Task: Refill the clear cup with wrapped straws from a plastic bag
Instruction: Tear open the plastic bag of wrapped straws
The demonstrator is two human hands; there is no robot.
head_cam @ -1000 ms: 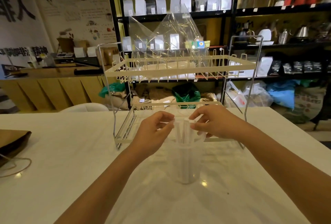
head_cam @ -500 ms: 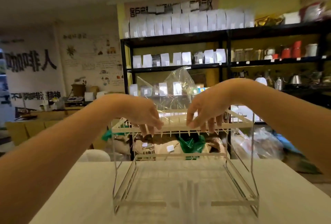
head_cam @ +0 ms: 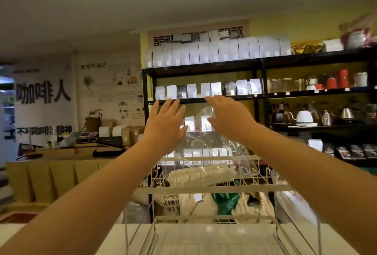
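Reaching for the plastic bag [head_cam: 212, 148] on the top tier of the wire rack [head_cam: 214, 189] — fetch step. Left hand [head_cam: 165, 126] and right hand [head_cam: 228, 120] both spread wide, fingers apart, holding nothing, flanking the bag's peak. Wrapped straws [head_cam: 202, 175] lying inside at the bag's base. Clear cup out of view. Next: close on the bag's upper film, lift clear of the rack prongs. Half a second earlier — hands lower, at rack-rim level; now raised.

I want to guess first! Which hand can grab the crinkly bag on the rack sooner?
Probably the right hand. Its fingers already curl around the plastic bag's upright top. The left hand is open flat beside it, not clearly touching.
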